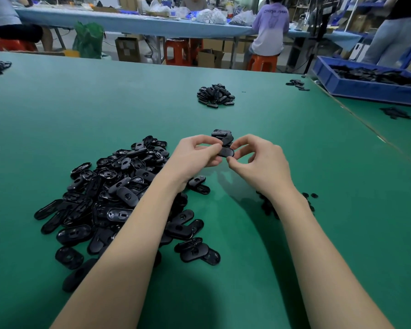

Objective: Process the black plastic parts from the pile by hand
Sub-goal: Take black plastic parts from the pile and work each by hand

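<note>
**Part in hand, above bench**

Green bench (271, 138) in a workshop. Big pile (119, 195) of black parts lies left. Left hand (192, 156) and right hand (259, 160) each pinch one part (226, 151) between them, raised above the bench. Suggest a steady left grip while right fingertips work the edge.

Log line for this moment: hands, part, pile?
left hand: pinching black part | right hand: pinching same part | big pile: left, on green table | phase: mid-processing
</note>
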The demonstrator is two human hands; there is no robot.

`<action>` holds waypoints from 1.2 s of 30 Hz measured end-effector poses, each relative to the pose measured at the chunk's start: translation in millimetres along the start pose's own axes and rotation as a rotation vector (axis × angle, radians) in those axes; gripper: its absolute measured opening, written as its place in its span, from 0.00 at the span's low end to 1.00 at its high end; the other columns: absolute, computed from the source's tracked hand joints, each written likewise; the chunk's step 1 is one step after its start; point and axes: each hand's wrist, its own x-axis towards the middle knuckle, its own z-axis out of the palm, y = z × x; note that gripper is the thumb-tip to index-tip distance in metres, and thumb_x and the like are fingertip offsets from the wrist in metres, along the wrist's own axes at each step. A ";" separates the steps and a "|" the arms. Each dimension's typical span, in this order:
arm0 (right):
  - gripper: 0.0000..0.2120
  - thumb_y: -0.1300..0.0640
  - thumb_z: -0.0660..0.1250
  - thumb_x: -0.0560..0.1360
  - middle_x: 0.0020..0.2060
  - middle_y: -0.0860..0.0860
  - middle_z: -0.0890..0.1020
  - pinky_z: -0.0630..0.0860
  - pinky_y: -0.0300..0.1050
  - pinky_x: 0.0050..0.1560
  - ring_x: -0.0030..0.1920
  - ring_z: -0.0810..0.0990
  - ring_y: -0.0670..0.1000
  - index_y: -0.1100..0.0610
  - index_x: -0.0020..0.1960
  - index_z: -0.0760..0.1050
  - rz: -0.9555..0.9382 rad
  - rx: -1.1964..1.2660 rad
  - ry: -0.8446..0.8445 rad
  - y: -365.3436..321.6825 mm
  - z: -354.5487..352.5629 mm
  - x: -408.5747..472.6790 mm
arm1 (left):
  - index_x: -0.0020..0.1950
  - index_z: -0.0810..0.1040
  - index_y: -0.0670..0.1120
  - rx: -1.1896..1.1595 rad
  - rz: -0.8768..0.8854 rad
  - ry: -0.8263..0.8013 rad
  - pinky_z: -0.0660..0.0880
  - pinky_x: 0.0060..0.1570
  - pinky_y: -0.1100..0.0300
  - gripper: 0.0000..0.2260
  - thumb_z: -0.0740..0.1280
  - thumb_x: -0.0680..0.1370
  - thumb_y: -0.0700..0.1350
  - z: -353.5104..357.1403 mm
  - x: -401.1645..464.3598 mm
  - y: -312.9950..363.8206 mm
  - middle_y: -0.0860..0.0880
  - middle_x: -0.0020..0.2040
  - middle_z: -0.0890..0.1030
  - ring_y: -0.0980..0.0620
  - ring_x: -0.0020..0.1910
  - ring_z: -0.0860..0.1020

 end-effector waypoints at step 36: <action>0.02 0.47 0.73 0.71 0.43 0.44 0.86 0.80 0.50 0.57 0.49 0.83 0.48 0.44 0.40 0.83 0.282 -0.231 -0.383 19.2 -43.5 15.8 | 0.43 0.82 0.57 0.919 0.043 -0.223 0.72 0.39 0.66 0.07 0.74 0.72 0.43 -16.3 -4.0 8.5 0.58 0.43 0.83 0.60 0.38 0.79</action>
